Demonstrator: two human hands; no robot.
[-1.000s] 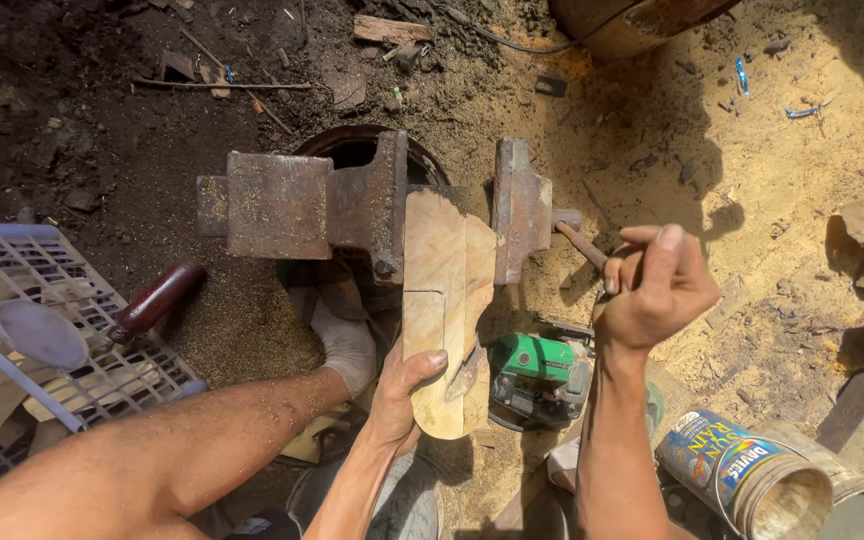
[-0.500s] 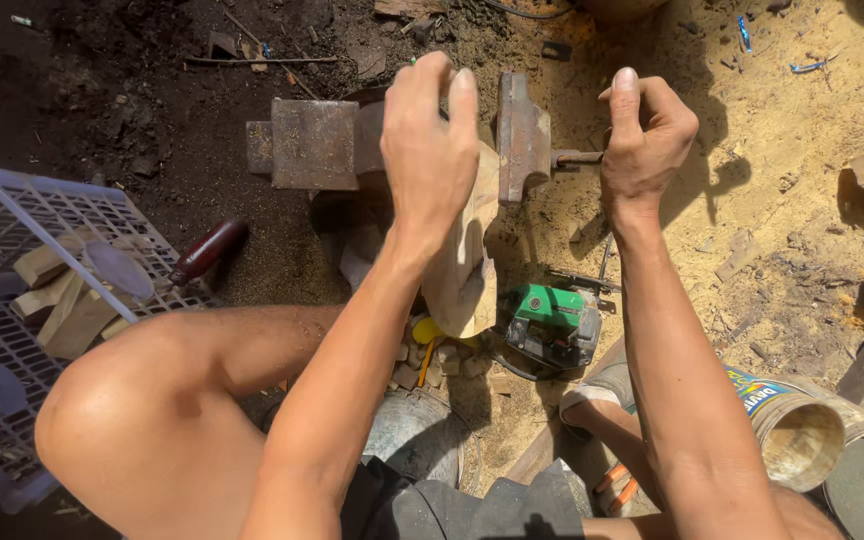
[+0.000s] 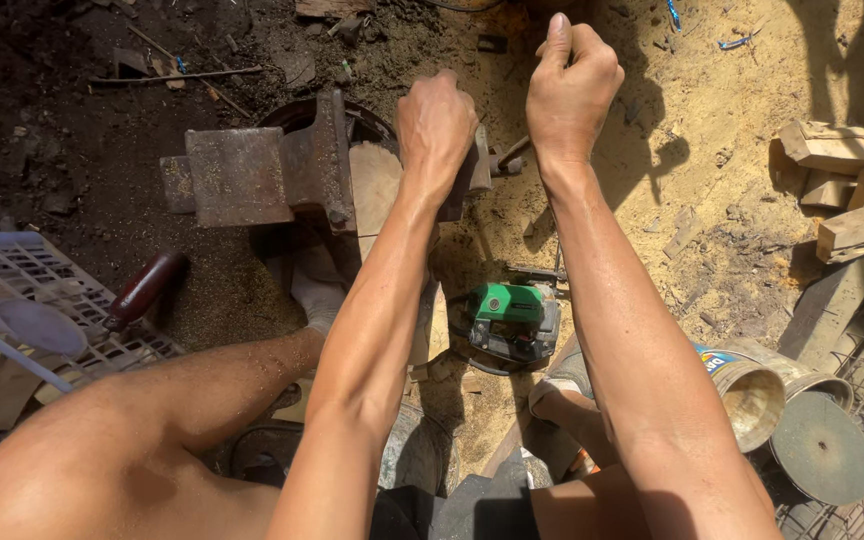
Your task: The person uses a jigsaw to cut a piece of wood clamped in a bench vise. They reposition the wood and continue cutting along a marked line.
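Your left hand (image 3: 437, 125) grips the pale wooden block (image 3: 376, 185) standing between the rusty iron vise's (image 3: 262, 175) jaws, at centre. Hold it upright. Your right hand (image 3: 570, 85), clenched farther right, should turn the vise handle (image 3: 509, 152) evenly.

A round tin (image 3: 752, 390) with a blue-and-yellow label lies lower right.

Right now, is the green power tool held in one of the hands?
No, the green power tool lies on the sawdust ground, while the left hand rests on the vise.
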